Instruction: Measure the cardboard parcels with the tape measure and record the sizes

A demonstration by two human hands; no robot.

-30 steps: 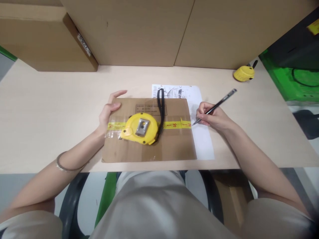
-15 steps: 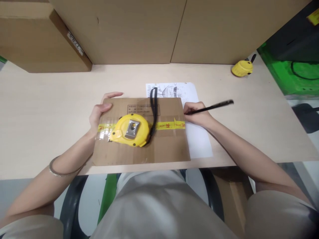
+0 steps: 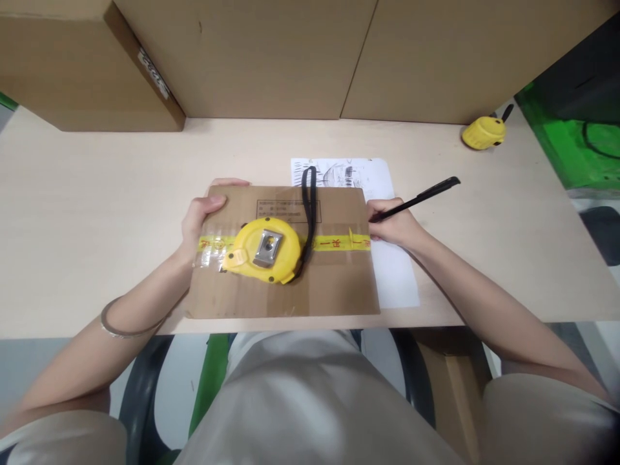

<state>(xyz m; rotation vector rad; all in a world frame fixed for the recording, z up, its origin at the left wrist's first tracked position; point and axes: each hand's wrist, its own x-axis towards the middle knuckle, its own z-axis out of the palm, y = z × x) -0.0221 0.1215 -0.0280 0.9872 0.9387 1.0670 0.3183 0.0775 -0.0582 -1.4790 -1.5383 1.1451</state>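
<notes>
My left hand (image 3: 202, 213) grips the upper left side of a flat cardboard box (image 3: 339, 284), thumb on its top face. Across the box runs a strip of yellow printed tape (image 3: 334, 243). On it lies a yellow tape measure (image 3: 242, 265), metal clip facing up, with its black wrist strap (image 3: 310, 200) reaching past the far edge. Closed around a black pen (image 3: 426, 194), my right hand (image 3: 394, 223) rests by the right edge of the box. Under the box and that hand is a white sheet of paper (image 3: 397, 278) with black drawn marks; the pen's tip is hard to make out.
Large cardboard boxes (image 3: 271, 64) stand along the back of the table (image 3: 87, 213). Another carton (image 3: 82, 77) is at the back left. A second yellow tape measure (image 3: 483, 133) sits at the back right. Beyond the right edge are green and black items.
The whole view has shifted slightly, so things appear a little further right. The pen stands somewhat steeper in my right hand. My left hand keeps its hold on the box.
</notes>
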